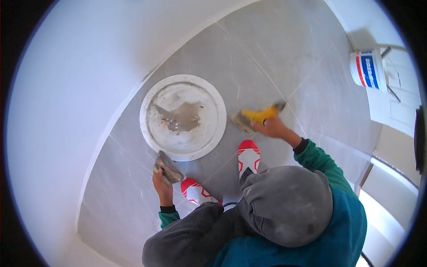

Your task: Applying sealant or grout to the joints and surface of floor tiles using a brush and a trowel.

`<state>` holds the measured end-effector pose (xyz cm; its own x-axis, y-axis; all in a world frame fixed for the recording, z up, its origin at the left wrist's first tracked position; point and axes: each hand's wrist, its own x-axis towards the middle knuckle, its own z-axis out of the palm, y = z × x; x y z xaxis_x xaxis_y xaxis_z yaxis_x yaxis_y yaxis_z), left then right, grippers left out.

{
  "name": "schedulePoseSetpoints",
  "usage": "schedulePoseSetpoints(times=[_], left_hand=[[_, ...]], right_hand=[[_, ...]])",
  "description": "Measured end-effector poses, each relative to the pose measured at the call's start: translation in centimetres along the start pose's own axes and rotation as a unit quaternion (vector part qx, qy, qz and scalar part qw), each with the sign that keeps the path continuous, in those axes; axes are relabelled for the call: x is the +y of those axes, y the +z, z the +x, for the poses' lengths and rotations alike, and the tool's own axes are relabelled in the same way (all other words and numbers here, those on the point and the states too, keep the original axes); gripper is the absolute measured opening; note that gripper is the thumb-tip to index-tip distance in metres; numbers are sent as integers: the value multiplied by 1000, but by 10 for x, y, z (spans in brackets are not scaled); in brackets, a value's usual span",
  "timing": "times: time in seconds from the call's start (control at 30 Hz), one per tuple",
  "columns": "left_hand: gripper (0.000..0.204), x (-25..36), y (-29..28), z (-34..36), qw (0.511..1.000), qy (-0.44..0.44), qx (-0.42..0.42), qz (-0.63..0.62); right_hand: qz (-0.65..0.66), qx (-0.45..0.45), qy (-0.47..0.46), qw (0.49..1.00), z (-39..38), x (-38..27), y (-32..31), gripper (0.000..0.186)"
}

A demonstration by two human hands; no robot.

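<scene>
My left hand [163, 187] grips a wide, flat metal scraper [170, 168] smeared with brownish residue, just beside the lower rim of a round white lid [219, 120]. A patch of grey-brown dust and small debris [184, 116] lies in the lid, which rests on the floor. To the right of the lid, my right hand [272, 127] is closed around a yellow-handled tool [262, 115] with a pale, broad end. Motion blurs that tool, so I cannot tell whether it is a brush or a scraper. Its broad end is low over the tiles.
Grey floor tiles [249, 49] with pale joints spread around the lid. A white wall [80, 71] borders them on the left. A white bucket [368, 70] with a red and blue label stands at upper right. My red-and-white socked or shod feet [249, 158] are below the lid.
</scene>
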<state>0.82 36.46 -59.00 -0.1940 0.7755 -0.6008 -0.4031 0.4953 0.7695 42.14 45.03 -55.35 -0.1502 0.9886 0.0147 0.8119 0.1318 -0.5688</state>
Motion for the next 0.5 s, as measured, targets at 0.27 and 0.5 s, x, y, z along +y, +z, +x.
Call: schedulePoseSetpoints(times=[0.27,0.5], left_hand=[[34,-17,2,-10,987,-60,-46,-145],[33,-48,-20,2,986,-4,-110,-126]], right_hand=[[-365,124,-1,923,115,123,-94,37],[-49,-5,-4,999,-73,-10,22,34]])
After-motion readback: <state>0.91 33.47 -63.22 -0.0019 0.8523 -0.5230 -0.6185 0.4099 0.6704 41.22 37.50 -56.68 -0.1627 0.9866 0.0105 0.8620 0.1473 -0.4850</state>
